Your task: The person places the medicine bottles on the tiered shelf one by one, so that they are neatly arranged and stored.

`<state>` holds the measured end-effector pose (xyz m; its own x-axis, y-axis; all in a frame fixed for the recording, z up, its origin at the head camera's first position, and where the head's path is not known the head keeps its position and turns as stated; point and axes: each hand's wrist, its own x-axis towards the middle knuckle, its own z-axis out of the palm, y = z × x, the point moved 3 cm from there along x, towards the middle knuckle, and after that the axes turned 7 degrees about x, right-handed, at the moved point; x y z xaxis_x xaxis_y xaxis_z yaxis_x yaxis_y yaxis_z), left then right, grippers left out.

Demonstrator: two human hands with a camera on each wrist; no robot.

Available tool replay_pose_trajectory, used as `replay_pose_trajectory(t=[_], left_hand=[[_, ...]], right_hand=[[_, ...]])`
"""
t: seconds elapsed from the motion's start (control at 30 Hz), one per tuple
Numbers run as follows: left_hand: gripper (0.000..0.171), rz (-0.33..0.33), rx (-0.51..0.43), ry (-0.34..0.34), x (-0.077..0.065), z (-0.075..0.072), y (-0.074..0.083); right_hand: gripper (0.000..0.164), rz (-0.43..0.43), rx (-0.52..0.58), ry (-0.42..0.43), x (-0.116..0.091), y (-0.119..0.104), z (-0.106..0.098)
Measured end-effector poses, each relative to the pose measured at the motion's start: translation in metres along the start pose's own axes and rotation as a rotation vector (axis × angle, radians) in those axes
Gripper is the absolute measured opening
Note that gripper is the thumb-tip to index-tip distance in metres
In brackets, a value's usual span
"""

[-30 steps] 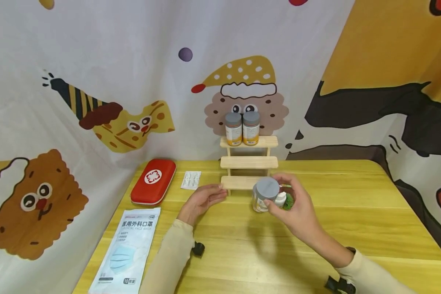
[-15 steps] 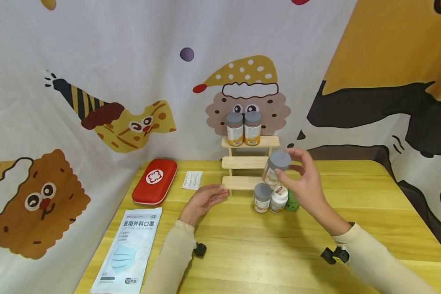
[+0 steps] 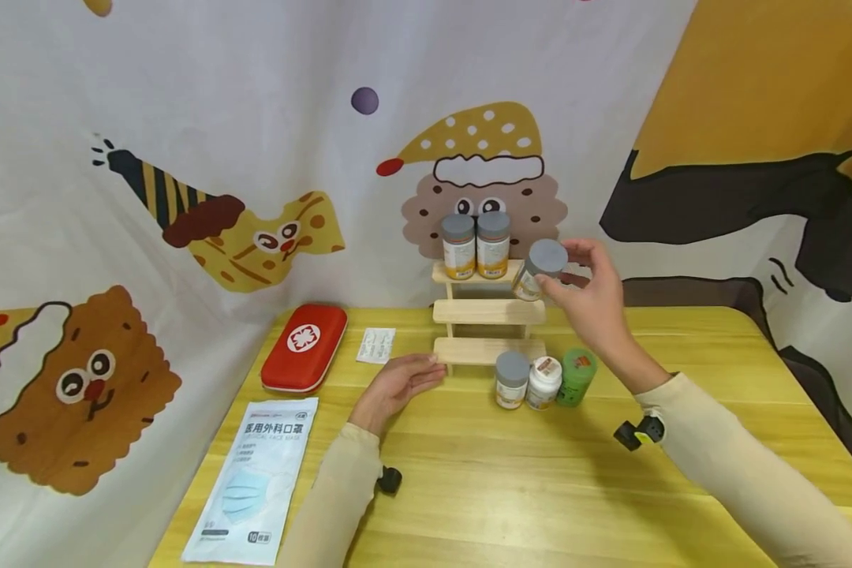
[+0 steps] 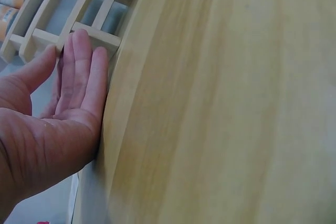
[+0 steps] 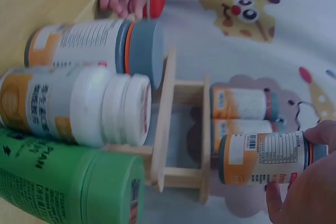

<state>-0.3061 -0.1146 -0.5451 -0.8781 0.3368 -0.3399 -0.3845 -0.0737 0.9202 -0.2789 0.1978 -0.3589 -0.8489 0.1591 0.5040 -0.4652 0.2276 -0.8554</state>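
My right hand grips a grey-capped pill bottle with an orange and white label, thumb and fingers around its upper part. The bottle hangs tilted at the right end of the top step of a small three-step wooden rack. Two matching pill bottles stand side by side on that step. At the left end of the lowest step, my left hand touches the rack with straight fingers; the left wrist view shows these fingers against the wood and the thumb beside them.
Before the rack stand another grey-capped bottle, a white bottle and a green bottle. To the left lie a red first-aid case, a small white packet and a face mask pack. A printed curtain hangs behind the table.
My right hand has lifted the pill bottle up from in front of the rack to its top step, uncovering the bottles standing below. The left hand stays at the rack.
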Motion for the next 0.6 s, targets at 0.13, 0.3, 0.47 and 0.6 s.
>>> replay_pose_trajectory(t=[0.13,0.3,0.47,0.6], left_hand=[[0.037,-0.006,-0.009,-0.003,0.002,0.000,0.000],[0.038,-0.006,-0.013,-0.006,0.002,0.000,0.001],[0.036,-0.007,-0.011,-0.011,0.000,0.000,0.002],[0.034,-0.013,-0.007,-0.007,0.000,0.000,0.002]], right_hand=[[0.058,0.020,-0.009,0.028,0.013,0.012,0.002],[0.056,0.022,0.055,0.060,0.024,0.020,0.005],[0.058,0.027,0.102,0.068,0.032,0.024,0.011],[0.059,0.030,0.105,0.077,0.036,0.025,0.016]])
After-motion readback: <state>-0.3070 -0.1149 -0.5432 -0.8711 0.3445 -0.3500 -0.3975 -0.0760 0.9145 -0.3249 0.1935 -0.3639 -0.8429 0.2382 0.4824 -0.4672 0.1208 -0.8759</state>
